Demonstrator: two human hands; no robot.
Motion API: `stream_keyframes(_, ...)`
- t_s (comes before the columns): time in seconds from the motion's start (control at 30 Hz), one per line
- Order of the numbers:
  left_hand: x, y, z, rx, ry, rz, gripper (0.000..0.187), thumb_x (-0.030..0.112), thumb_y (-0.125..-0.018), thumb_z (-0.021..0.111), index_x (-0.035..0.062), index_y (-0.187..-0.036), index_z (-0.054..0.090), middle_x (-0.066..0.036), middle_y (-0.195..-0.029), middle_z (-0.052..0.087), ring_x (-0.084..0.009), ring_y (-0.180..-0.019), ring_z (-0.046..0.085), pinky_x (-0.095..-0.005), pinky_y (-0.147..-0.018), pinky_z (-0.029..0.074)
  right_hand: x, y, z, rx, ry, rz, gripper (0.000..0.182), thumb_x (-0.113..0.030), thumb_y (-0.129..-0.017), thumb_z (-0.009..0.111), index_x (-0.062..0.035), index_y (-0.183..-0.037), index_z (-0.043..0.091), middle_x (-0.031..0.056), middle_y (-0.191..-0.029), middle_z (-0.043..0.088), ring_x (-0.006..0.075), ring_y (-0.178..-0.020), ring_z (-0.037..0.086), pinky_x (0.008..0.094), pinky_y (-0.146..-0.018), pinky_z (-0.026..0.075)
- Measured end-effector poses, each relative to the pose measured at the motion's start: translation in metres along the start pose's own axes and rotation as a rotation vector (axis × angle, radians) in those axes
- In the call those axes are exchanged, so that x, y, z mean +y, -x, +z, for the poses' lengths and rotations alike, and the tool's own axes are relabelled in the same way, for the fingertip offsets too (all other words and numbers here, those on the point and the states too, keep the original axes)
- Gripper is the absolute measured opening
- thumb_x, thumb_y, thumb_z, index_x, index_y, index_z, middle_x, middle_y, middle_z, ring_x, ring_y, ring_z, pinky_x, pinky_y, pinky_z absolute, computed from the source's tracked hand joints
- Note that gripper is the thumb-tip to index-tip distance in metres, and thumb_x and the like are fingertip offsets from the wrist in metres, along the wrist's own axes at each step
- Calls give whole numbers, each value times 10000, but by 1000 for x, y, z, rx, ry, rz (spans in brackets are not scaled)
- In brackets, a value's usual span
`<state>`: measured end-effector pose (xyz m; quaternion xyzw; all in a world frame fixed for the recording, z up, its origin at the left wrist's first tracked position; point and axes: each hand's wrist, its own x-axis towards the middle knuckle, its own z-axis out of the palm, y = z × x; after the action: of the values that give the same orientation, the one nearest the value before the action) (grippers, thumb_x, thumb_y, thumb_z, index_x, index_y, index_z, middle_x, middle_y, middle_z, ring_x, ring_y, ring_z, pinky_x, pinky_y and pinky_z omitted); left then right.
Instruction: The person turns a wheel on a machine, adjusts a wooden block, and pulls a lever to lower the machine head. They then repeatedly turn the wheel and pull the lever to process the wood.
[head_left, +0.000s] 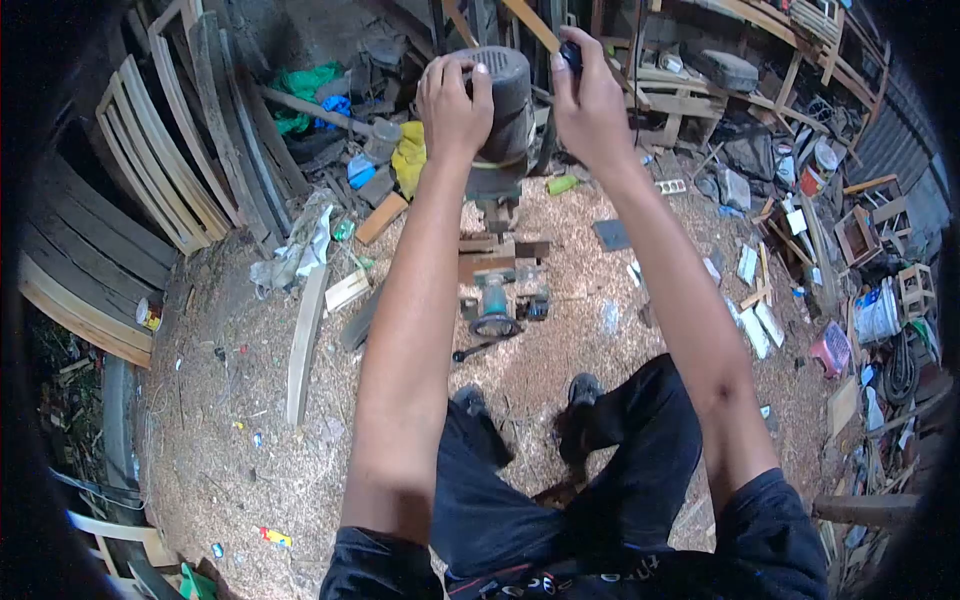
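A dark, upright cylindrical motor (pixel 497 95) with a slotted top stands in front of me, mounted on a machine. My left hand (pixel 455 105) grips its upper left side, fingers bent over the rim. To the right of the motor, my right hand (pixel 592 100) is closed around a black knob (pixel 571 54); whatever the knob is attached to is hard to make out. Lower down, below the motor, the machine has a metal vise-like table (pixel 490 270) and a handwheel (pixel 495 326) with a crank lever.
Wood shavings (pixel 250 400) cover the floor around my feet. Curved boards (pixel 160 150) lean at the left, and a long wooden strip (pixel 307 345) lies nearer. Piled scrap, buckets and a coiled black hose (pixel 900 375) line the right side. A yellow cloth (pixel 409 158) lies behind my left arm.
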<state>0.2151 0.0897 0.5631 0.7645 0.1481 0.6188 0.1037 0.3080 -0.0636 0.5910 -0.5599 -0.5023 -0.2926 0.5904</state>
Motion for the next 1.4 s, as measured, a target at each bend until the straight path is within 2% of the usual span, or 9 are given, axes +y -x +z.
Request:
stream_keyframes(0.03,1,-3,0,9,15,1,283,276,-918,566,25,-1026,638,-185,-1175,603,-385,-1202,510,-494,-1051,360,13,-8,12,111,53,-144,377,-106,-991,544,-29,-1347,443,144,-955,628,236,-802,618,378,-719,491)
stream_keyframes(0.1,2,-5,-1,11,15,6,280,262,-918,567,17,-1042,623,-184,-1168,605,-389,-1191,519,-487,-1041,369,26,-13,19,96,147,-316,614,19,-913,531,-20,-1475,288,296,-1410,420,411,-1075,612,423,-859,514)
stream_keyframes(0.17,3,-7,1,56,3,40,288,261,-917,566,13,-1056,613,-184,-1160,605,-386,-1180,526,-482,-1031,376,31,-7,20,-178,291,-130,787,19,-853,527,-23,-1539,144,317,-1508,274,512,-1167,505,495,-902,507)
stream_keyframes(0.4,4,-12,-1,79,53,79,316,259,-940,549,-2,-1110,604,-182,-1184,602,-357,-1165,545,-428,-1042,387,103,-23,37,-788,531,337,953,-36,-825,580,-115,-1579,2,113,-1646,124,390,-1203,585,542,-964,483)
stream_keyframes(0.73,-4,-21,-1,88,114,97,353,301,-942,555,-4,-1113,604,-199,-1223,585,-355,-1183,538,-426,-1047,387,182,-32,91,-795,649,459,925,-331,-892,659,-151,-1579,66,69,-1641,168,365,-1262,547,497,-1021,465)
stream_keyframes(1.0,-9,-19,-9,83,91,133,411,299,-956,554,-20,-1214,574,-227,-1306,549,-367,-1253,505,-424,-1089,356,169,-8,64,-766,612,287,907,-172,-865,650,-156,-1573,84,160,-1621,176,411,-1225,553,463,-1002,488)
stream_keyframes(1.2,-21,122,-63,67,38,-191,421,194,-950,570,-37,-1293,493,-241,-1278,517,-408,-1215,486,-464,-1056,361,136,123,22,-399,145,374,585,-223,-887,646,23,-1377,442,298,-1238,597,468,-1075,606,477,-926,495)
stream_keyframes(1.33,-56,308,-95,-249,-200,-638,385,161,-911,574,-40,-1234,517,-245,-1218,545,-422,-1168,509,-503,-997,411,105,268,-34,-1116,112,798,514,-393,-909,620,40,-1184,622,275,-1113,667,405,-1077,647,453,-911,506)
stream_keyframes(1.4,-63,365,-102,-582,-284,-879,422,151,-885,570,-31,-1262,521,-250,-1297,525,-414,-1220,495,-501,-1002,430,102,354,-65,-1451,302,352,586,-456,-898,623,36,-1214,615,271,-1179,648,404,-1135,617,458,-960,488)
